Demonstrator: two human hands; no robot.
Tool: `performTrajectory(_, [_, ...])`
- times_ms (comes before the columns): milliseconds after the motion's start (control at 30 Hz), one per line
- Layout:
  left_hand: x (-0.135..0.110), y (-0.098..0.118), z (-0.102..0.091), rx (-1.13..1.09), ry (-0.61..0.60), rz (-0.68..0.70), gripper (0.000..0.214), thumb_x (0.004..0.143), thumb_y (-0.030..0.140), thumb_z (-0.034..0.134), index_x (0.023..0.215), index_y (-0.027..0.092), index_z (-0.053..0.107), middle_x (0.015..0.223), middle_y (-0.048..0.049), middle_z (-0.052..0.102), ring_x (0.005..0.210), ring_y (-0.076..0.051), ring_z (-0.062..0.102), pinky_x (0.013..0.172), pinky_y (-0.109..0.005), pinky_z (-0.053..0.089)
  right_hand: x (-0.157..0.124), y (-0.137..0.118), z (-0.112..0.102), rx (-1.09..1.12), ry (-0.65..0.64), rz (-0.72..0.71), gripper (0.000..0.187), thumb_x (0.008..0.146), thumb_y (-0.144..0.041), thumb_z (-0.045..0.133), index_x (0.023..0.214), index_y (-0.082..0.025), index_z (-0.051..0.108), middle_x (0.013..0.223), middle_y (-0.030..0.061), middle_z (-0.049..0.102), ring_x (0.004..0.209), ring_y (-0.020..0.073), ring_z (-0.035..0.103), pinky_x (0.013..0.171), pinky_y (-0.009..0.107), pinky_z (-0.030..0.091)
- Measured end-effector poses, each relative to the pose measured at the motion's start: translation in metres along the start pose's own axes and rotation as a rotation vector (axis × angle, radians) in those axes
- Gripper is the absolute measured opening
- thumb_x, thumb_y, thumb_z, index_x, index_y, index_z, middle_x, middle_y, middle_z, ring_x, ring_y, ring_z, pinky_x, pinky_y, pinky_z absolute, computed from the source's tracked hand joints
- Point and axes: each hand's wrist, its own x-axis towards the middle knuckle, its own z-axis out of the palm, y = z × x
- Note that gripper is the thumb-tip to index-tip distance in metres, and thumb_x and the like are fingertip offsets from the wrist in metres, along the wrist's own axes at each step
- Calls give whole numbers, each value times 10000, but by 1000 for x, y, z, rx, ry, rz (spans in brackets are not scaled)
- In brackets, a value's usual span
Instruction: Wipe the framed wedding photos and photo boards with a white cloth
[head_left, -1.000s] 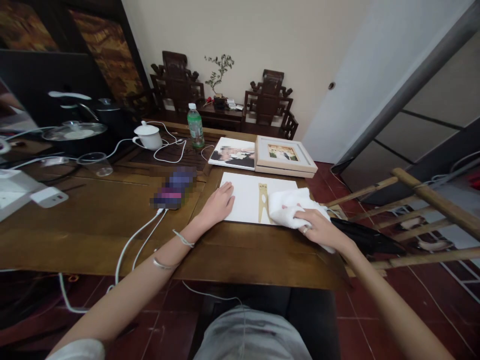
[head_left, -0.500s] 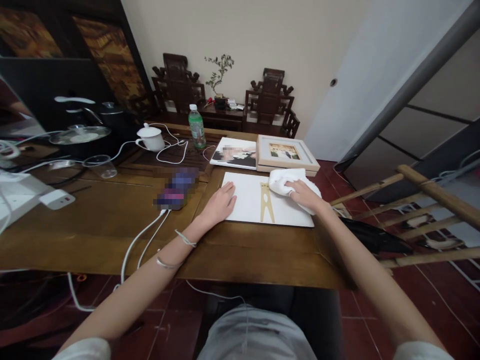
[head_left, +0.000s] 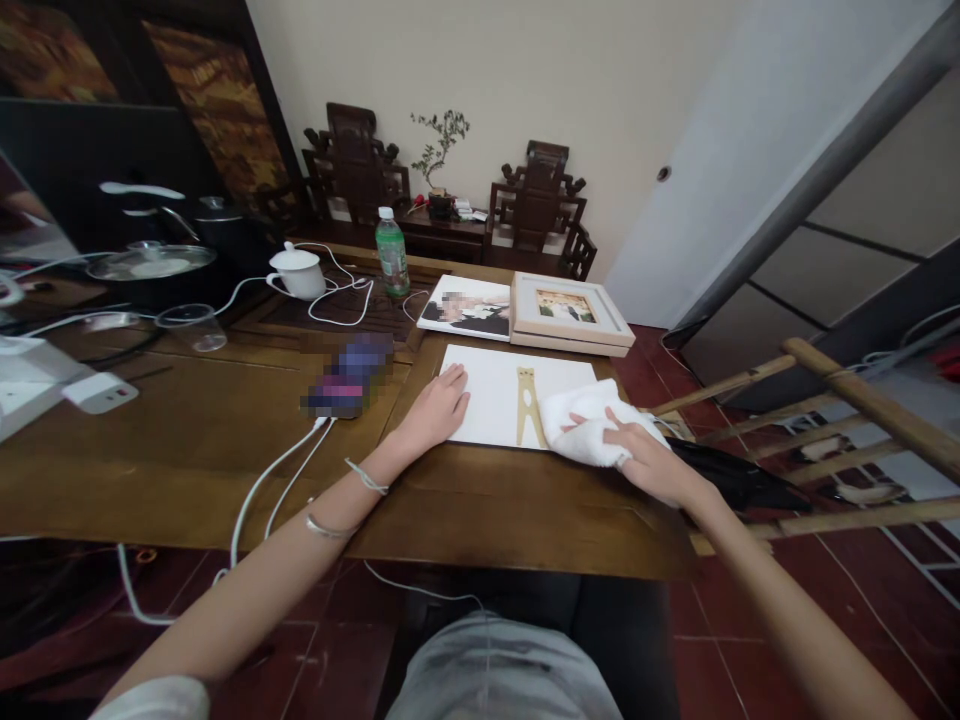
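Note:
A flat white board point(head_left: 487, 395) lies on the wooden table in front of me, with a tan bear-like stand piece point(head_left: 526, 392) on its face. My left hand point(head_left: 441, 405) rests flat on the board's left edge, fingers stretched out. Over the board's right front corner, my right hand point(head_left: 646, 455) grips a bunched white cloth point(head_left: 581, 415), which hides that corner. Behind the board sit a photo panel point(head_left: 480, 318) and, beside it, a thick light-wood picture frame point(head_left: 574, 312).
Left of the board lies a pixelated phone point(head_left: 349, 380) with white cables. Farther back stand a green-labelled bottle point(head_left: 391, 252), a lidded white cup point(head_left: 296, 272), a clear plastic cup point(head_left: 193, 328) and a glass-lidded pan point(head_left: 154, 265). A wooden rack point(head_left: 862, 400) stands right of the table.
My right hand has drawn the cloth from the board's upper right toward me, to its front right corner. My left hand stays on the left edge.

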Motion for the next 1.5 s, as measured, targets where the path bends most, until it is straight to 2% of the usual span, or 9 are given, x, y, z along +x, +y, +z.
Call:
performTrajectory(133, [0, 0, -1, 5, -2, 2, 350, 915, 181, 396, 1227, 105, 536, 1380, -172, 517, 1362, -272, 407, 1143, -455, 338, 51, 20, -6, -17, 81, -17, 492, 674, -138, 391, 1044, -221, 705, 1155, 60, 692, 1163, 308, 552, 1048, 486, 365])
performTrajectory(300, [0, -2, -2, 18, -10, 16, 342, 921, 186, 393, 1223, 106, 534, 1372, -175, 522, 1358, -273, 412, 1141, -448, 343, 107, 43, -19, 14, 144, 52, 374, 724, -170, 424, 997, -149, 679, 1129, 110, 684, 1090, 311, 559, 942, 382, 423])
performTrajectory(500, [0, -4, -1, 21, -10, 26, 340, 930, 194, 379, 1219, 96, 528, 1365, -182, 522, 1359, -272, 410, 1147, -439, 330, 127, 45, -25, 65, 178, 63, 311, 727, -176, 413, 933, -145, 644, 1083, 119, 679, 1022, 305, 567, 886, 375, 423])
performTrajectory(733, [0, -2, -2, 36, -24, 19, 344, 929, 194, 372, 1218, 87, 527, 1361, -190, 522, 1355, -278, 413, 1141, -439, 336, 71, 11, -12, 3, 123, 31, 308, 701, -150, 386, 845, -186, 656, 949, 98, 706, 945, 288, 604, 883, 381, 426])
performTrajectory(933, [0, -1, -2, 42, -14, 24, 345, 929, 196, 372, 1219, 90, 526, 1362, -179, 524, 1354, -278, 413, 1136, -440, 345, -10, -32, -6, 12, -52, -10, 458, 689, -126, 366, 1000, -238, 683, 1239, 51, 651, 1219, 299, 510, 1081, 480, 284])
performTrajectory(1067, [0, -1, -2, 42, -19, 25, 351, 928, 199, 363, 1209, 72, 533, 1363, -196, 518, 1353, -287, 413, 1133, -447, 348, -23, -30, -9, 62, -100, 22, 460, 712, -160, 378, 1055, -228, 676, 1241, 53, 645, 1219, 291, 500, 1089, 476, 290])
performTrajectory(1167, [0, -1, -1, 43, -18, 21, 362, 929, 204, 360, 1209, 56, 534, 1359, -211, 518, 1351, -294, 415, 1136, -451, 343, -1, -15, -10, 66, -15, 54, 447, 697, -178, 387, 1035, -196, 679, 1117, 82, 680, 1127, 298, 538, 1014, 458, 372])
performTrajectory(1333, [0, -1, -2, 49, -13, 23, 357, 927, 200, 366, 1208, 62, 537, 1349, -200, 530, 1347, -289, 422, 1137, -447, 343, 68, 2, -12, 38, 92, -8, 320, 697, -162, 383, 853, -157, 662, 930, 103, 695, 906, 276, 590, 863, 377, 436])
performTrajectory(1500, [0, -2, -2, 46, -33, 18, 372, 930, 208, 363, 1229, 55, 525, 1370, -205, 511, 1360, -291, 403, 1140, -447, 335, 122, -12, -9, 94, 241, 130, 401, 762, -161, 362, 1028, -127, 660, 1155, 136, 671, 1050, 314, 574, 914, 405, 410])
